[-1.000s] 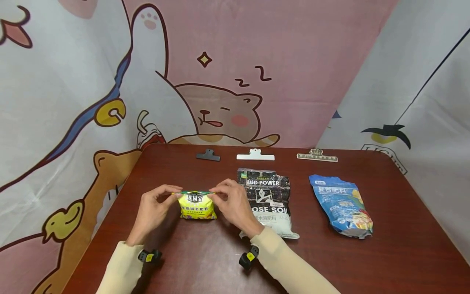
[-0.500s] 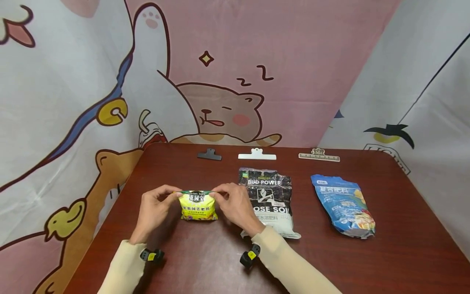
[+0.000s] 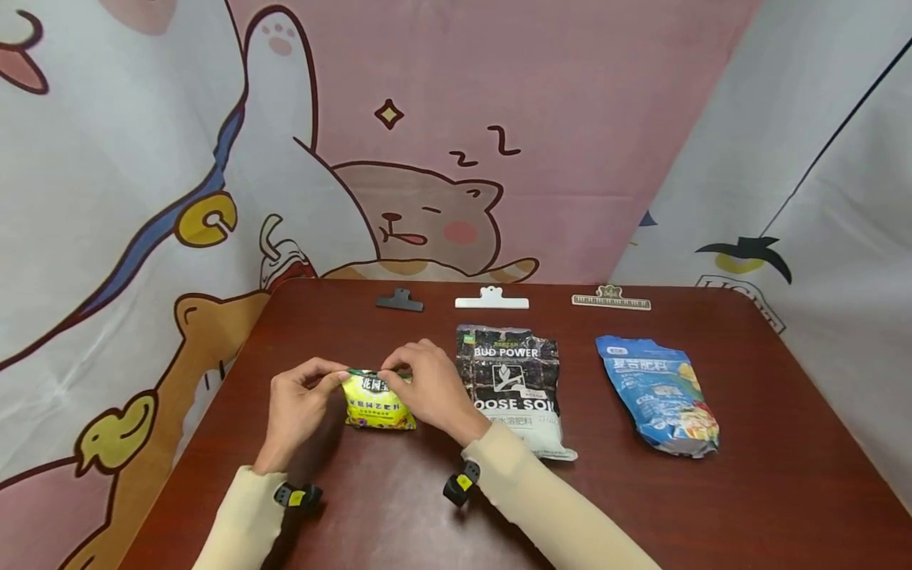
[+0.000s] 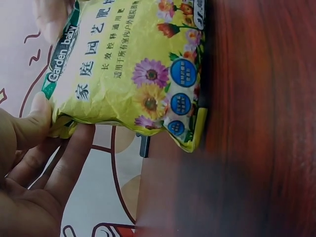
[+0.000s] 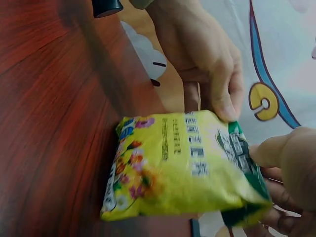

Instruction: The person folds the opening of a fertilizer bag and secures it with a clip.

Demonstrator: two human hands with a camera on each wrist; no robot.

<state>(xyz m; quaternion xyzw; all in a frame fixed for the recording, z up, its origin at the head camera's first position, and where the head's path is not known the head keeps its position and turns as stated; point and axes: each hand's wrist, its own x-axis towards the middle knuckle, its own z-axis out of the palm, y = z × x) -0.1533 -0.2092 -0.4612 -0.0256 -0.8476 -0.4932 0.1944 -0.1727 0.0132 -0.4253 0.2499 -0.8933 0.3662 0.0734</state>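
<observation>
A small yellow fertilizer bag point(image 3: 380, 413) with a green top edge stands near the table's left part. My left hand point(image 3: 302, 404) pinches its top left corner between thumb and fingers; in the left wrist view the thumb point(image 4: 37, 121) lies on the front. My right hand point(image 3: 433, 389) pinches the top edge near the middle, covering part of the printed label. The bag's front, with flowers along the bottom, shows in the right wrist view, where its free top corner point(image 5: 247, 212) flares beside my right fingers.
To the right lie a black-and-white soil bag point(image 3: 509, 388), close by my right hand, and a blue fertilizer bag point(image 3: 663, 400). Along the table's back edge are a black clip point(image 3: 400, 301), a white clip point(image 3: 492, 301) and a ruler-patterned clip point(image 3: 611, 301). A cartoon cloth hangs behind.
My right hand has shifted left along the bag's top edge, from the right corner toward the middle. My left hand keeps its pinch on the left corner.
</observation>
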